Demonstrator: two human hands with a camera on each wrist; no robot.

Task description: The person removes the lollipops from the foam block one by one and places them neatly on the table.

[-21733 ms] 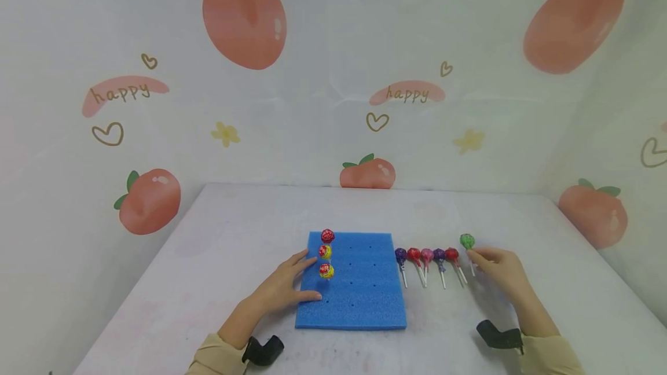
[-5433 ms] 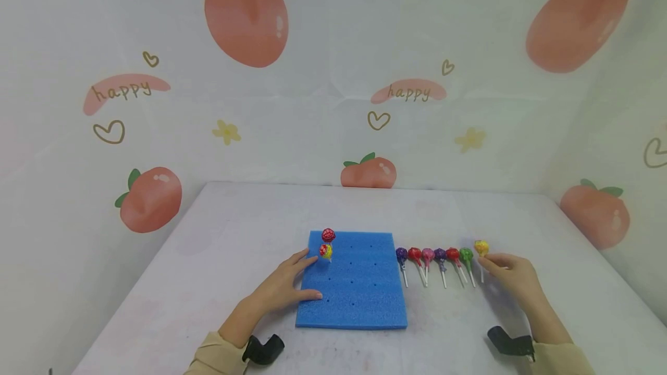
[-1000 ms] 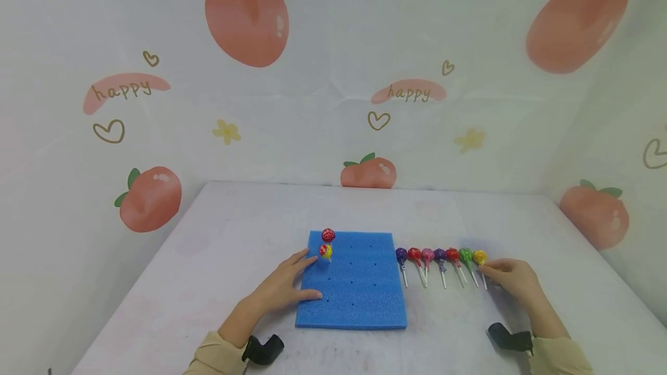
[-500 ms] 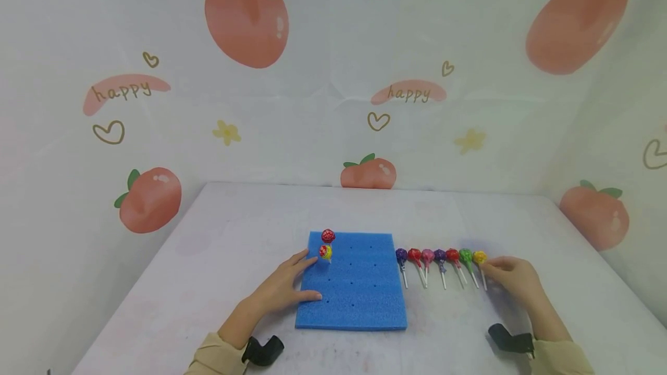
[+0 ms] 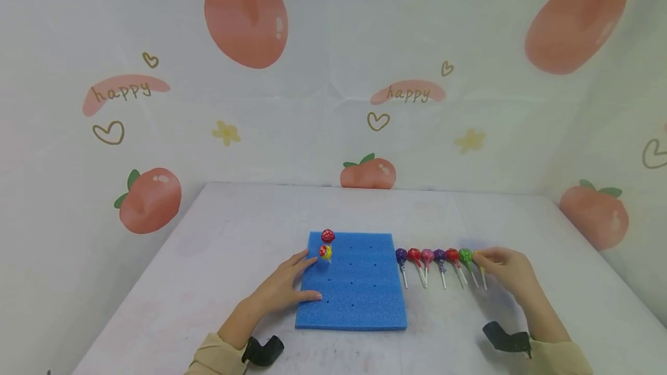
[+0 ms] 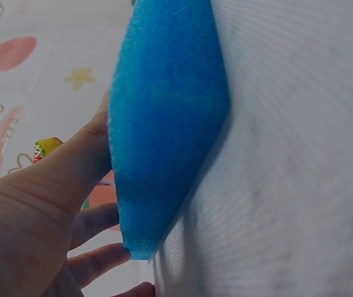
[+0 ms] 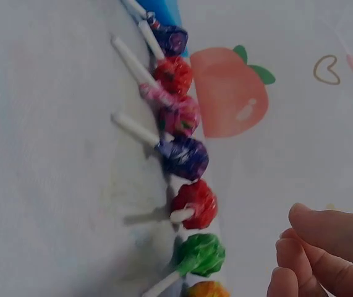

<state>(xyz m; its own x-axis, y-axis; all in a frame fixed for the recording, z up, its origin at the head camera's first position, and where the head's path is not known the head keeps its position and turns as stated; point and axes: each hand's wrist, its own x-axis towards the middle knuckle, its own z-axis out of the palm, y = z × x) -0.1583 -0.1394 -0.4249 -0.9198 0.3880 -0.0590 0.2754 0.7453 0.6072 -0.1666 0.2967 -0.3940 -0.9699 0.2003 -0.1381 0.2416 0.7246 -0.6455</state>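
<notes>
Rests the left hand [image 5: 281, 285] on the left side of the blue foam board [image 5: 359, 297], with spread, fairly straight fingers touching the edge and the thumb over the top surface; touches without clasping. Holds the right hand [image 5: 505, 271] at the far right end of the lollipop row, with loosely bent thumb and fingers drawn near one another, released: in the right wrist view, leaves a gap between the fingertips and the yellow lollipop [image 7: 207, 289]. Overlaps and hides much of that yellow head in the head view.

Has two lollipops standing upright along the board's left side: the cherry-red lollipop [image 5: 327, 236] at the back, the yellow-and-red lollipop [image 5: 325, 252] just in front. Shows small dark holes across the rest of the blue surface.

Counts seven lollipops lying on the white table [image 5: 250, 213] right of the board, with sticks toward the person. From left to right, reads: first purple lollipop [image 5: 400, 255] just beside the board, first red lollipop [image 5: 414, 254], pink lollipop [image 5: 427, 255], second purple lollipop [image 5: 440, 256], second red lollipop [image 5: 452, 254], green lollipop [image 5: 465, 256], then yellow.

Wears beige sleeves [image 5: 219, 356]. Faces a white backdrop [image 5: 307, 114] printed with fruits, hearts and "happy".
</notes>
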